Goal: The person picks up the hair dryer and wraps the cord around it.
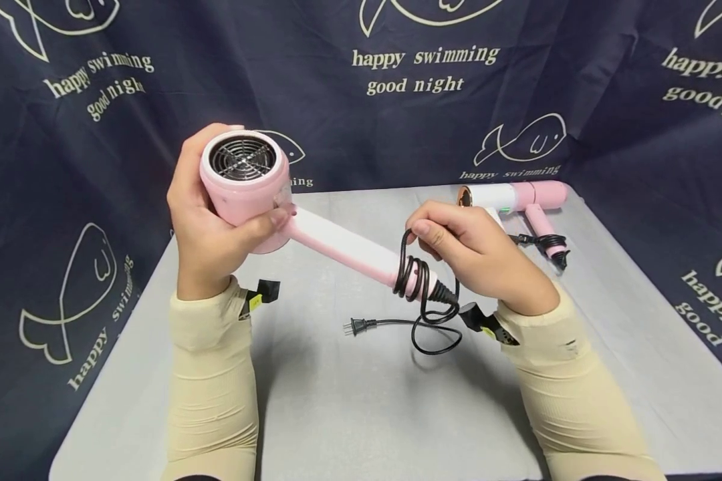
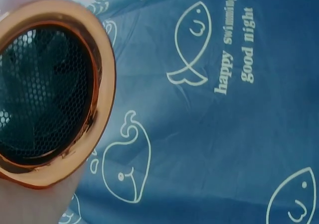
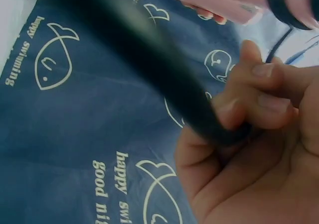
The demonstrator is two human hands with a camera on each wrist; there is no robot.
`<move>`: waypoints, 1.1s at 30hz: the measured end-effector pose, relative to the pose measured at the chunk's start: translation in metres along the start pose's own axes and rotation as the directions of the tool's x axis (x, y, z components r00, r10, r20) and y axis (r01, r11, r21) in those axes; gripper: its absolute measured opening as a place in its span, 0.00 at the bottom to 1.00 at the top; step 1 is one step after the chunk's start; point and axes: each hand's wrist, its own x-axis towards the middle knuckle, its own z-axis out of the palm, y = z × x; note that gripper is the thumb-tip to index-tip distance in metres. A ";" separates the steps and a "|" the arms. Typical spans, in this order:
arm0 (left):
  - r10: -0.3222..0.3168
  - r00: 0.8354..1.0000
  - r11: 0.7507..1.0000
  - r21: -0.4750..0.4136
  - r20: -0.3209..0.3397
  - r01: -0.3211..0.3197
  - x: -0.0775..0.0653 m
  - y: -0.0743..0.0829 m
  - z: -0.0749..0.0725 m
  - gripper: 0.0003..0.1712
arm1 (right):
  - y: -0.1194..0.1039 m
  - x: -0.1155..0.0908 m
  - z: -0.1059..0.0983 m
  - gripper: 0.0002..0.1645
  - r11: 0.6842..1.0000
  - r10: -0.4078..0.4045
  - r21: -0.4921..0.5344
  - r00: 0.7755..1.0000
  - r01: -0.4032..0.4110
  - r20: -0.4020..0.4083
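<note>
A pink and white hair dryer (image 1: 343,244) is held up above the table, its black rear grille facing me. My left hand (image 1: 201,220) grips it round the barrel, thumb near the joint with the handle. The left wrist view shows the dryer's copper-coloured outlet ring (image 2: 102,99) and dark mesh. Several turns of black power cord (image 1: 420,277) wrap the lower handle, and a loose loop hangs below. My right hand (image 1: 472,250) pinches a length of that cord between thumb and fingers beside the handle's end. The two-pin plug (image 1: 357,326) dangles left of the loop.
A second pink and white hair dryer (image 1: 517,196) lies at the back right of the grey table (image 1: 349,414), its cord (image 1: 550,244) wound round its handle. Dark blue curtains (image 1: 421,127) printed with fish and words enclose the table at the back and sides.
</note>
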 end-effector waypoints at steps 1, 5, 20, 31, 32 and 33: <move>0.002 1.000 1.000 -0.012 -0.019 -0.002 0.000 0.000 0.001 0.38 | 0.002 0.000 0.001 0.13 1.000 0.002 0.025 1.000 -0.002 0.006; 0.009 0.996 0.999 -0.053 -0.086 -0.013 0.001 0.001 0.003 0.38 | 0.018 0.000 0.005 0.15 0.996 0.003 0.084 1.000 -0.005 0.024; -0.024 0.985 0.994 -0.109 -0.169 0.006 0.002 -0.004 0.006 0.36 | 0.013 0.001 0.019 0.17 0.994 0.100 -0.039 0.994 -0.098 0.043; -0.030 0.967 0.999 -0.036 -0.254 0.021 0.003 -0.006 0.004 0.34 | 0.035 0.000 0.030 0.13 0.981 0.118 -0.165 0.988 -0.101 0.101; -0.036 0.963 0.999 -0.038 -0.269 0.027 0.003 -0.006 0.004 0.34 | 0.035 0.000 0.031 0.13 0.973 0.131 -0.204 0.986 -0.108 0.103; -0.040 0.958 0.999 -0.037 -0.285 0.031 0.003 -0.006 0.004 0.34 | 0.036 0.000 0.032 0.14 0.962 0.141 -0.249 0.985 -0.111 0.104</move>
